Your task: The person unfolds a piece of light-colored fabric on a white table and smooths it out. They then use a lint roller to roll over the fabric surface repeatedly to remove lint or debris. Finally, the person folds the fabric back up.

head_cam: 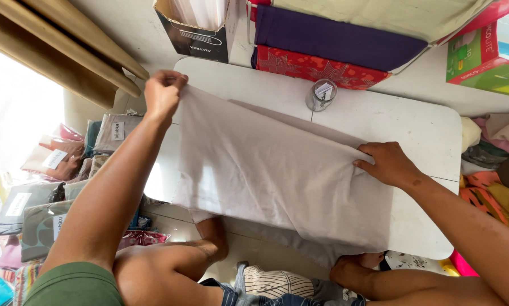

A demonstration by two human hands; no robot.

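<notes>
A large pale grey rectangular cloth (266,175) lies spread over the white low surface (424,130), its near edge hanging off toward 6 o'clock. The left hand (163,93), at 10 o'clock of the cloth, has its fingers closed in a pinch on the cloth's far left corner, lifting it slightly. The right hand (387,164), at 3 o'clock, rests on the cloth's right edge with its fingers (370,150) curled over a fold, pressing it down. A small clear glass jar (321,94) stands on the surface at 12 o'clock, just beyond the cloth. Folded purple and red fabrics (328,51) lie stacked farther out. Packaged textiles (45,192) are piled on the floor at 9 o'clock.
</notes>
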